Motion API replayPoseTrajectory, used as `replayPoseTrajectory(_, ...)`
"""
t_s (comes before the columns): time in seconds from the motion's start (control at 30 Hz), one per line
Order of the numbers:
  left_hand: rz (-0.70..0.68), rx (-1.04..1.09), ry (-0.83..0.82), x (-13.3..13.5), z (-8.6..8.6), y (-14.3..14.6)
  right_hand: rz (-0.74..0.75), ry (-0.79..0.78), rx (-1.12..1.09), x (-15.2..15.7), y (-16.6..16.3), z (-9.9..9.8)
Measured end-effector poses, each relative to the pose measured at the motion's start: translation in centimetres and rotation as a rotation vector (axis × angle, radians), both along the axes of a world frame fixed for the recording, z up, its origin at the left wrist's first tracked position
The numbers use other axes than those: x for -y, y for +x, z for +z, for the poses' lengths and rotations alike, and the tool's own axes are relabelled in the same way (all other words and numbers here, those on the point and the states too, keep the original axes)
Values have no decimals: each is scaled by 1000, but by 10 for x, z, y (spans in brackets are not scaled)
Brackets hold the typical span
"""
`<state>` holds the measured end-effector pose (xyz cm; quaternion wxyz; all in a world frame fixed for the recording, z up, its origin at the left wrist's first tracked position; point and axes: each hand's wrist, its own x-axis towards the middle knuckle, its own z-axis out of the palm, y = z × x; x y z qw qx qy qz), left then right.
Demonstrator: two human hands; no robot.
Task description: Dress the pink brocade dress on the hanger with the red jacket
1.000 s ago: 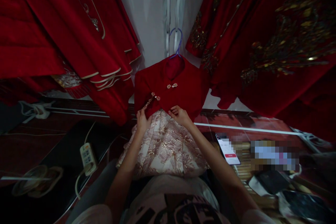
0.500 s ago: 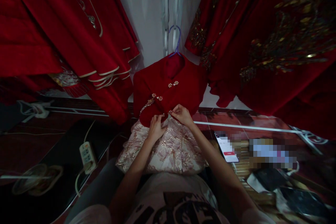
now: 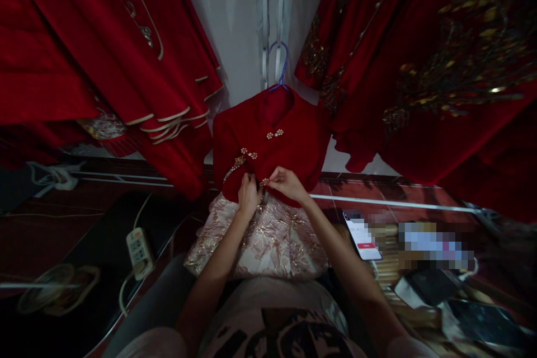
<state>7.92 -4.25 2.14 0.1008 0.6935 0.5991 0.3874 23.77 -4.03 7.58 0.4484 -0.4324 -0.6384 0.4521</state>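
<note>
A small red jacket (image 3: 289,148) hangs on a purple hanger (image 3: 280,67) straight ahead, with pearl fasteners (image 3: 274,134) on its front. Below it spreads a pale skirt (image 3: 268,240) with gold and pink pattern. My left hand (image 3: 248,194) and my right hand (image 3: 283,182) meet at the jacket's lower hem, fingers pinched on a small pearl fastener between them.
Large red embroidered garments hang at left (image 3: 96,61) and right (image 3: 428,78). A white power strip (image 3: 136,246) with a cable lies on the dark floor at left. A phone (image 3: 361,238) and dark items (image 3: 440,291) rest at right.
My left hand moved right from the jacket's left hem edge to join my right hand at the centre of the hem. Both hands closed on the fastener.
</note>
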Motion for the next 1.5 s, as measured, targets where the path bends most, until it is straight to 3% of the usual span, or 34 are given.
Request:
replayPoseTrajectory(0.2,-16,10,29,1,6,-2,-115,54,60,-5,2,-10)
replayPoseTrajectory(0.43,-19,544,-79,-2,1,-9,-146,79,97,-11,-13,-19)
replayPoseTrajectory(0.7,-76,916,-223,-7,-3,-15,-150,89,147,-11,-25,-15)
replayPoseTrajectory(0.93,-111,980,-264,-6,-7,-19,-151,123,160,-9,-28,-21)
replayPoseTrajectory(1.37,-123,876,-253,-14,-6,-19,-225,101,186,-13,-28,-25)
replayPoseTrajectory(1.5,-161,848,-233,-17,-7,-16,-184,112,179,-14,-24,-26)
